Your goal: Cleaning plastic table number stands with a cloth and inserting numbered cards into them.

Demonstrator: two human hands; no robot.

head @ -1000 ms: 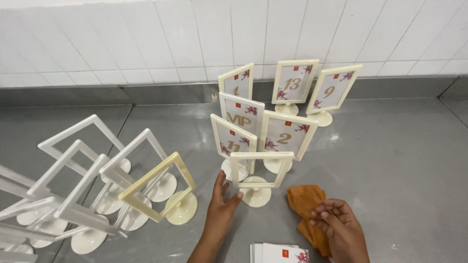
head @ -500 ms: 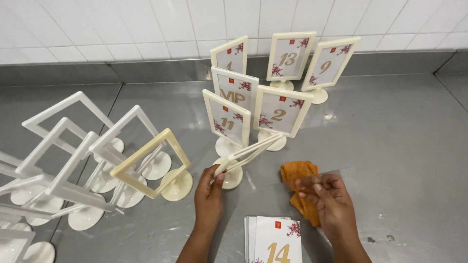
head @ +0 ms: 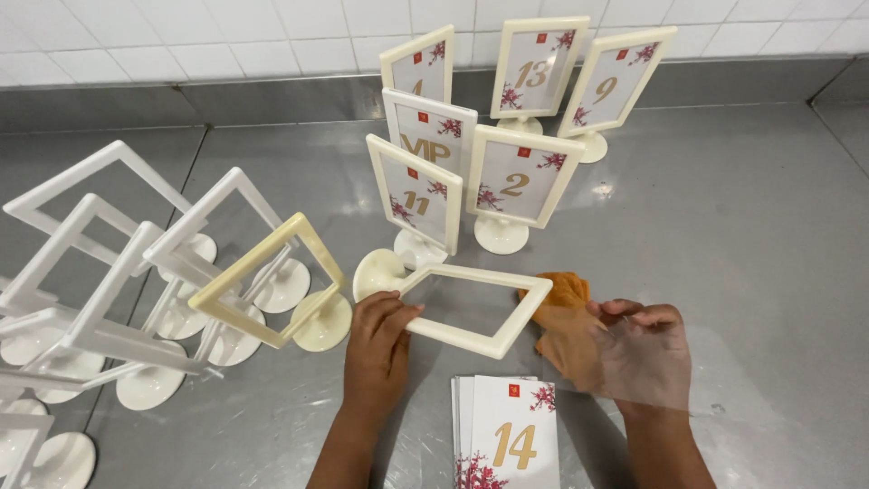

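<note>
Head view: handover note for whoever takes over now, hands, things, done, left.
Left hand: fingers grip the tipped empty cream frame at its near corner.
Right hand: holds a clear plastic sheet by the orange cloth.
Card stack lies near between the wrists.
Done: six filled stands at the back.
Left: empty frames on the left, this frame unfilled.

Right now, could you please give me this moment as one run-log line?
left hand: holds tipped empty frame | right hand: holds clear sheet over orange cloth | cards: stacked in front
</note>
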